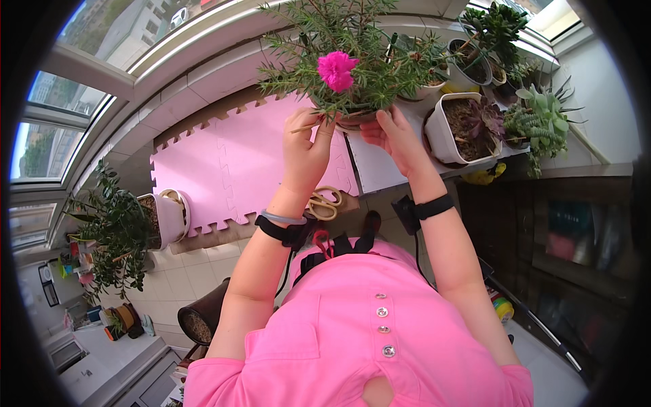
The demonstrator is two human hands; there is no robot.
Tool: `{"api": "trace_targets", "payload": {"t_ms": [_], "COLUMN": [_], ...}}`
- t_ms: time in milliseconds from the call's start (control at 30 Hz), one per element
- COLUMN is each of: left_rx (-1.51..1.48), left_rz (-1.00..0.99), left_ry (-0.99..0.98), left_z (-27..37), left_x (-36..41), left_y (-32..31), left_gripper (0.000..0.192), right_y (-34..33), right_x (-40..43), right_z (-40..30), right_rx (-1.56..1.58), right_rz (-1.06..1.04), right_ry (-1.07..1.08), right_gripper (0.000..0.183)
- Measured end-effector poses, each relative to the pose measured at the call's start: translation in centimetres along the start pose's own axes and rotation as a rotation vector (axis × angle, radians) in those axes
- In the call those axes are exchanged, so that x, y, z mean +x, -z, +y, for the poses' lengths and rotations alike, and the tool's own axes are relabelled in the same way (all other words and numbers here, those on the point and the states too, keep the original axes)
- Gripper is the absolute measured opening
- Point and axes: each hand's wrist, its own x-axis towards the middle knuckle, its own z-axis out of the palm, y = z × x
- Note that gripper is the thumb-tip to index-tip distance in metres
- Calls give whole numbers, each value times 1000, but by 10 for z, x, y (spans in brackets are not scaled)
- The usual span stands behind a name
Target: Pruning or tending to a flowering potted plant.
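A moss rose plant (376,66) with narrow green leaves and one magenta bloom (337,71) grows in a round flowerpot (356,121) before me. My left hand (307,145) is at the pot's left side, with a thin tan stick (303,128) between its fingers. The fingertips reach the stems hanging over the rim and are partly hidden there. Against the pot's right side rests my right hand (394,135), thumb up by the rim and fingers curled along the wall. Tan-handled scissors (324,203) lie near my left wrist, their blades out of sight.
Pink foam mats (254,157) cover the surface to the left. On the right stand a white square pot (440,129) with a purple succulent (485,119) and several other potted plants. A leafy plant (109,229) in a white pot (170,219) is far left. Windows line the back.
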Motion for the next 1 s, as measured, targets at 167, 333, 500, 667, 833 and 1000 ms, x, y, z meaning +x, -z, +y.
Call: {"api": "trace_targets", "payload": {"t_ms": [167, 333, 500, 667, 833, 1000], "left_rx": [80, 155, 189, 180, 226, 142], "left_rz": [-49, 6, -32, 66, 133, 121], "left_ry": [15, -84, -80, -180, -105, -114], "left_z": [-7, 2, 7, -9, -1, -2], "left_x": [-2, 3, -2, -4, -1, 5], "left_y": [-10, -10, -13, -23, -14, -1], "left_gripper": [8, 9, 5, 3, 4, 8], "right_y": [-2, 0, 0, -2, 1, -1], "right_x": [1, 0, -2, 0, 0, 0], "right_z": [3, -1, 0, -2, 1, -1], "right_rx": [16, -1, 12, 10, 17, 14], "right_rz": [12, 14, -2, -12, -1, -9], "right_ry": [0, -3, 10, 5, 7, 18], "right_gripper": [50, 50, 50, 51, 52, 56]}}
